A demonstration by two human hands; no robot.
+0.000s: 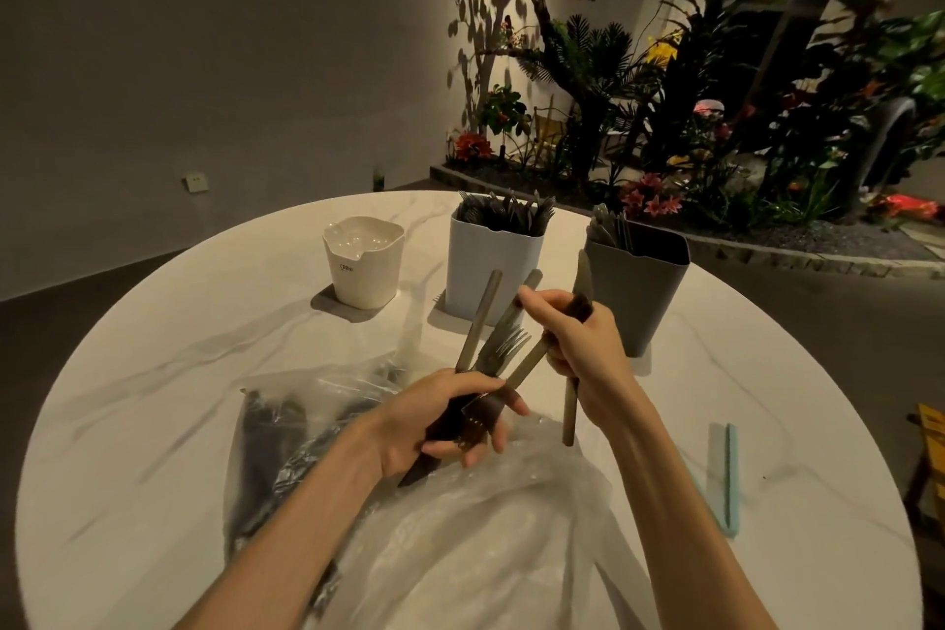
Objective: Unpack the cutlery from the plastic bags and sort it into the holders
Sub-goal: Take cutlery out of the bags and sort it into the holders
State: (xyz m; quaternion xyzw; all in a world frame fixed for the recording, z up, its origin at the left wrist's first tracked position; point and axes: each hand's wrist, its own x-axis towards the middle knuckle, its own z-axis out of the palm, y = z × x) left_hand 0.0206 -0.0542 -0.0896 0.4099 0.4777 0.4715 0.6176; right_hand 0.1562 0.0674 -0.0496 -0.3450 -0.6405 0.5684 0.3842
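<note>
Restaurant-like dining room: marble round table [153,373], indoor planting bed [716,143].

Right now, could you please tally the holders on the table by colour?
White holder: 1
Light blue holder: 1
Grey holder: 1
Total: 3

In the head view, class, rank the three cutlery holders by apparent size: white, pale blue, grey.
1. Grey holder and pale blue holder: look alike, unranked.
2. White holder: clearly smallest, though slightly farther away.
</note>
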